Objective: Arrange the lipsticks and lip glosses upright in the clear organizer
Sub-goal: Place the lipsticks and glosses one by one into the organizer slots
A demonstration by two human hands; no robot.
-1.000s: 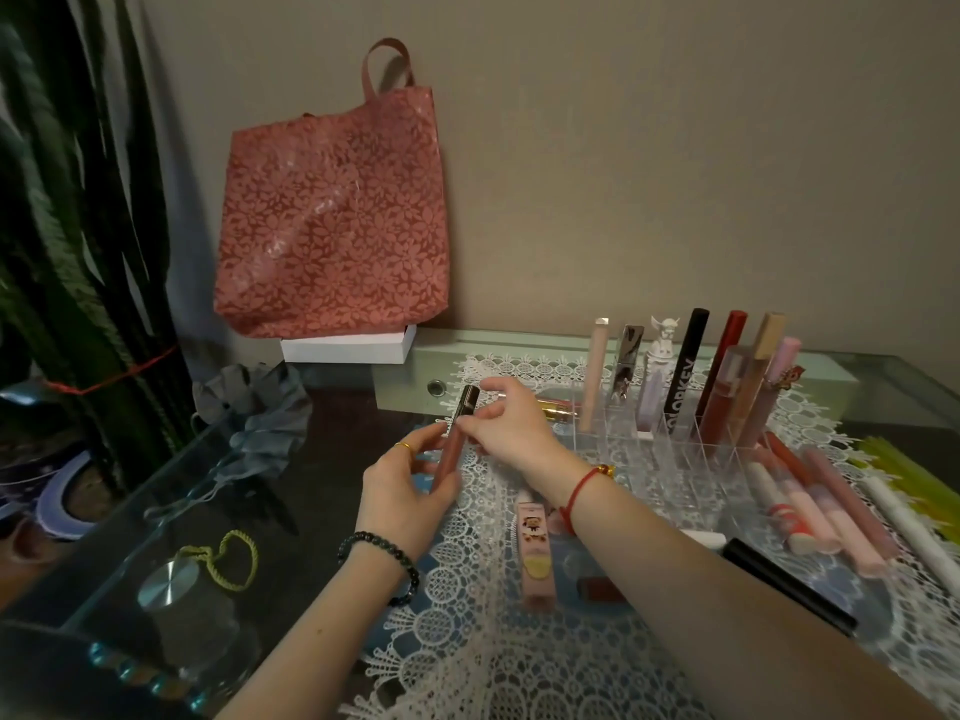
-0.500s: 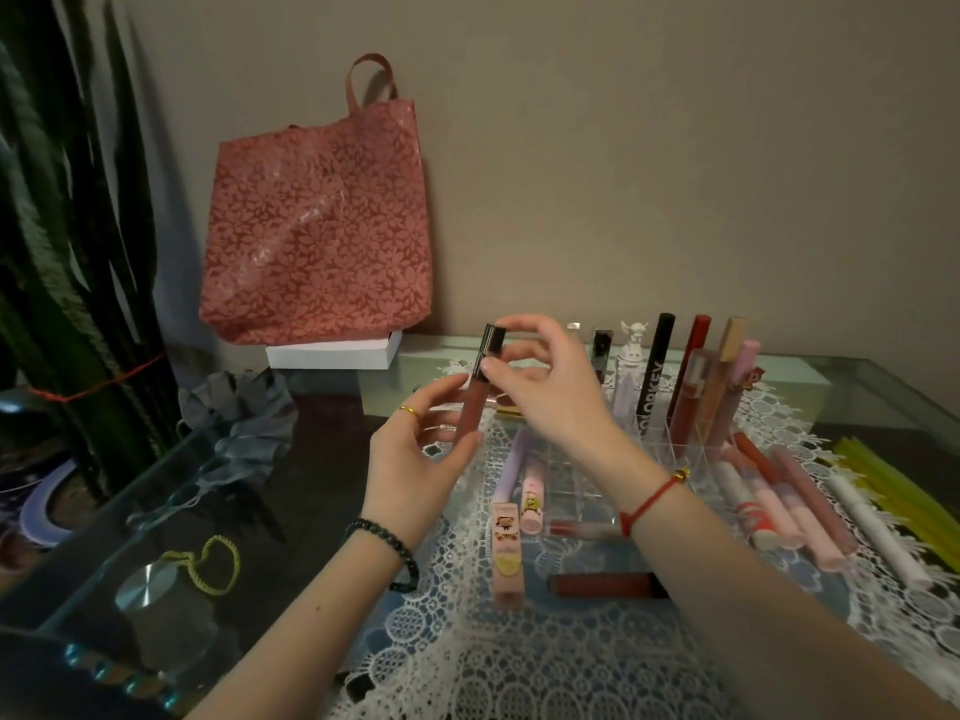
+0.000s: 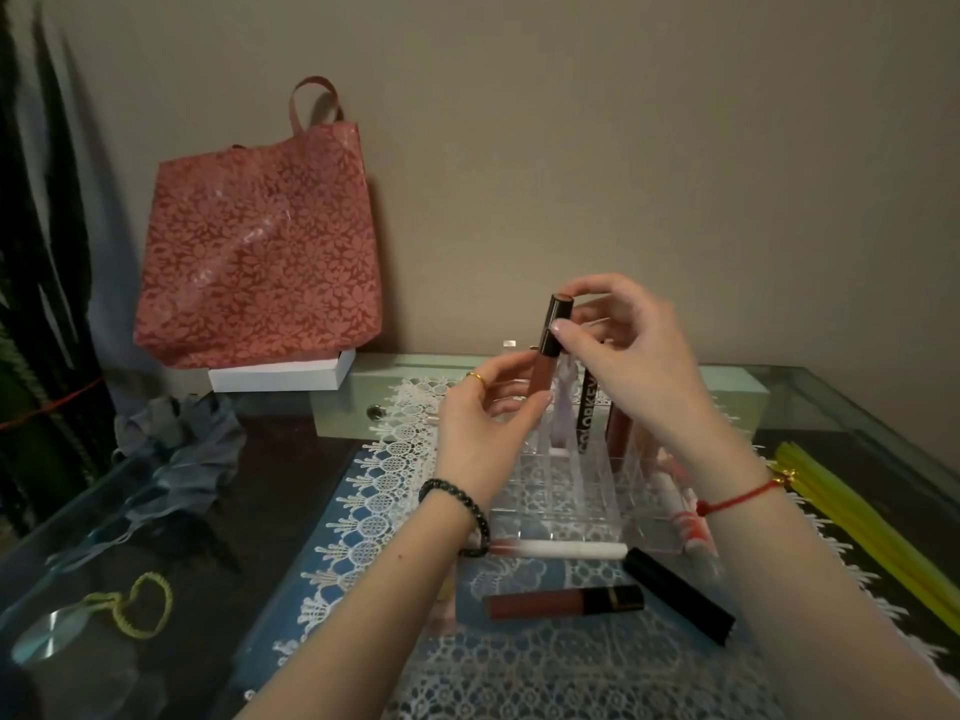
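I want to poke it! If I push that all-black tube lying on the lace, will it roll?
Probably: the black tube looks round and lies on its side. The bumpy lace cloth may stop it soon. It looks hard and smooth, so maybe slippery to pinch.

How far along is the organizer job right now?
Done: a few tubes, including the black COLORKEY tube, stand at the back of the clear organizer. In hand: the left hand and right hand hold a brown gloss roughly upright near it. Left: a white-capped tube, a black-capped gloss and a black tube lie on the lace in front.
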